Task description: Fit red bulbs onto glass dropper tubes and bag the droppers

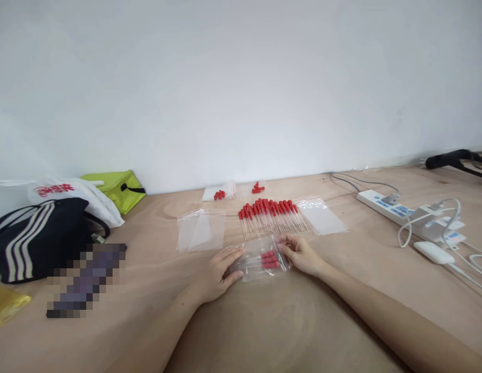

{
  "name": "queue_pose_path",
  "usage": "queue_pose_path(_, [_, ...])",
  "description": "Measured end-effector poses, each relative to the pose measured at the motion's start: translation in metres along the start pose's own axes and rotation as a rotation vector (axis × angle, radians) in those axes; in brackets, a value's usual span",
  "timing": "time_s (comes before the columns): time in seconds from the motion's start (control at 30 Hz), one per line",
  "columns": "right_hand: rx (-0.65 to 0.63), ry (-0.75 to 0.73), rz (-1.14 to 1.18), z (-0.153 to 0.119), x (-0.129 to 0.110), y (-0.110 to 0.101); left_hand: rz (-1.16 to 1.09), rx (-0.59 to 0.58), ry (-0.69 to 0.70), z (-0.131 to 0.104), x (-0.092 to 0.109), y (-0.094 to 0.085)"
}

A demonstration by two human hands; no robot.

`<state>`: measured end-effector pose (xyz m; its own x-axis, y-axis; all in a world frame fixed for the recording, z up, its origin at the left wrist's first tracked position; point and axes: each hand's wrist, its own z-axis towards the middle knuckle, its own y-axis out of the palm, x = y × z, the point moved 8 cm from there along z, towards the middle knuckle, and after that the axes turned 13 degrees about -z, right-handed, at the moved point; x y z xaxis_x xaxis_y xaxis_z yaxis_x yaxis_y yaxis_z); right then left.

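Observation:
A clear zip bag (pixel 253 267) lies on the table before me, with several red-headed sticks (pixel 270 260) inside, their heads toward the right. My left hand (pixel 221 272) rests at the bag's left end, fingers apart on it. The fingers of my right hand (pixel 298 253) pinch the bag's right edge. Just beyond the bag, a row of red-headed sticks (pixel 269 208) is spread out, thin ends toward me. Empty clear bags lie left (pixel 202 230) and right (pixel 322 215) of the row.
Small red pieces (pixel 219 195) and more red pieces (pixel 258 187) lie on bags near the wall. At the right are a power strip (pixel 388 206), a white charger (pixel 434 252) and cables. A black bag (pixel 42 238) and green bag (pixel 120 189) stand left.

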<state>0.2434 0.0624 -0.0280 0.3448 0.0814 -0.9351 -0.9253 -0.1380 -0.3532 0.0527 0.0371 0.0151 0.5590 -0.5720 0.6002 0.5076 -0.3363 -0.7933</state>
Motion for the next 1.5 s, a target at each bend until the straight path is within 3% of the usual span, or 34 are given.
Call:
queue_pose_path(0.17, [0.374,-0.054,-0.402,0.027,-0.021,-0.043,0.021,-0.029,0.07,0.001,0.004,0.002])
queue_pose_path(0.23, [0.432,-0.063,-0.583,0.043,-0.034,-0.047,0.027,-0.039,0.11,0.0,0.005,0.003])
queue_pose_path(0.47, [0.4,0.166,-0.887,0.088,-0.045,-0.03,0.036,-0.046,0.148,-0.001,0.004,0.005])
queue_pose_path(0.77, [0.368,0.189,-0.904,0.09,-0.056,-0.028,0.041,-0.048,0.146,0.0,0.006,0.006])
queue_pose_path(0.9, [0.442,0.046,-0.669,0.062,-0.051,-0.046,0.03,-0.049,0.131,0.001,0.006,0.005])
queue_pose_path(1.13, [0.562,-0.031,-0.01,-0.003,0.002,-0.067,0.035,-0.064,0.121,0.001,0.005,0.004])
queue_pose_path(1.27, [0.591,-0.07,0.124,-0.011,0.003,-0.059,0.024,-0.059,0.119,0.002,0.005,0.004])
queue_pose_path(1.5, [0.423,-0.063,0.342,-0.004,-0.002,-0.031,0.033,-0.075,0.083,0.001,0.005,0.005])
